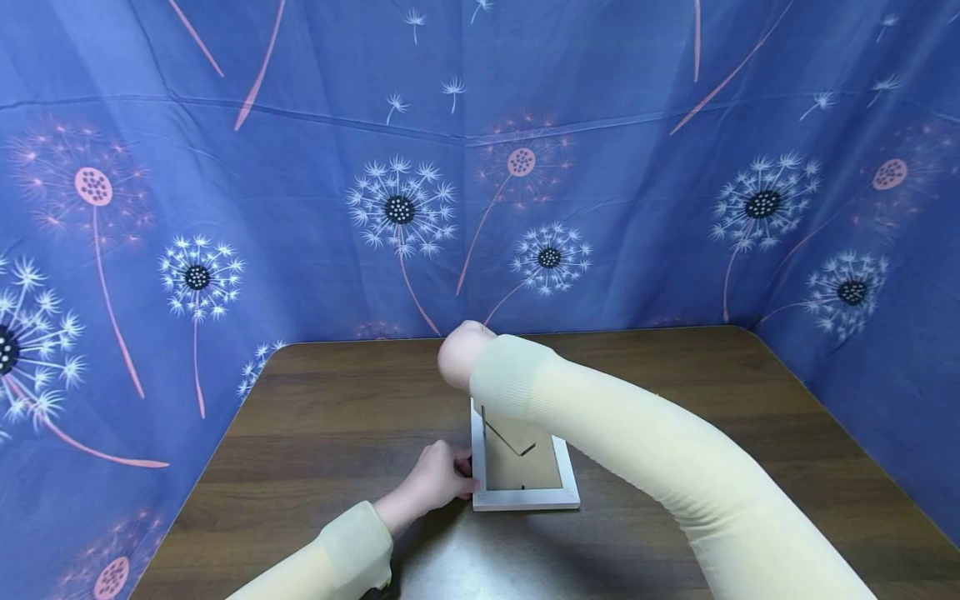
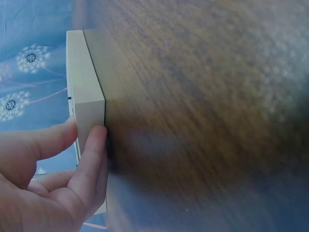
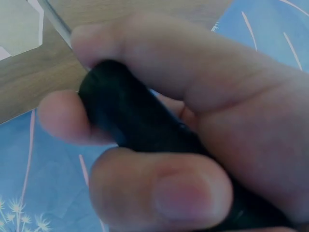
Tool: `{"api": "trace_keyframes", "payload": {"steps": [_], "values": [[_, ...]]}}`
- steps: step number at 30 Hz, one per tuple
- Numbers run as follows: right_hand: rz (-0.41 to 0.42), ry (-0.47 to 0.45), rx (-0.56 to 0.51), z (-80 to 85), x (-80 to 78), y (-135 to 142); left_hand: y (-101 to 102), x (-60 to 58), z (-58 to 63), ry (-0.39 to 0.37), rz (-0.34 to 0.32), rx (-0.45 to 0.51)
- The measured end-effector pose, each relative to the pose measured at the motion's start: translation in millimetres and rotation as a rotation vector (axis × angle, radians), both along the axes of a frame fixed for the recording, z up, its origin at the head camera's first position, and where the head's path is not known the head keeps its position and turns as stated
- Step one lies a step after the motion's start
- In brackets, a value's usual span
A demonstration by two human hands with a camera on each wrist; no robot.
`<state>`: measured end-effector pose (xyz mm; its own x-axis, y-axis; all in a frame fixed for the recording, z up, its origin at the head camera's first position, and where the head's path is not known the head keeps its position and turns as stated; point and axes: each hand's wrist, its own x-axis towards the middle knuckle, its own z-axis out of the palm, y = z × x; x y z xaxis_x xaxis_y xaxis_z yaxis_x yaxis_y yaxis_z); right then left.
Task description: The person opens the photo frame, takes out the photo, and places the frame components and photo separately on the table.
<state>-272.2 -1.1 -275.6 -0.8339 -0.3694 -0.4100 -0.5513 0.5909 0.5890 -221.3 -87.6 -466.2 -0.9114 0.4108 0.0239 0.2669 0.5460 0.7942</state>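
Observation:
A picture frame [image 1: 525, 499] with a pale border lies on the table, its brown backing board [image 1: 517, 471] facing up. My left hand [image 1: 438, 477] pinches the frame's near left side, thumb above and fingers against the outer edge; the left wrist view shows this grip at the frame's side [image 2: 87, 77]. In my right hand [image 1: 461, 354] is a tool with a black handle [image 3: 140, 111] and a thin metal shaft [image 3: 59, 21], like a screwdriver. The fingers wrap its handle above the frame's far end. My right forearm and hand hide that end and the tool's tip in the head view.
A brown wood-grain table [image 1: 322, 400] carries the frame. Blue cloth [image 1: 300, 208] with dandelion prints hangs behind it and at both sides. A thin dark bent line and a small dark tab [image 1: 522, 487] show on the backing. My right sleeve [image 1: 645, 433] crosses over the table.

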Motion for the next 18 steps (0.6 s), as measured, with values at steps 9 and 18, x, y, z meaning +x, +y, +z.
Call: {"api": "trace_keyframes", "payload": {"steps": [9,18], "values": [[0.048,0.011,-0.031,-4.0,6.7,30.6,3.0,4.8,-0.4,-0.017,0.029,0.030],[-0.026,-0.042,-0.261,-17.6,6.4,82.3,5.2,6.6,-0.2,-0.057,0.056,0.043]]}}
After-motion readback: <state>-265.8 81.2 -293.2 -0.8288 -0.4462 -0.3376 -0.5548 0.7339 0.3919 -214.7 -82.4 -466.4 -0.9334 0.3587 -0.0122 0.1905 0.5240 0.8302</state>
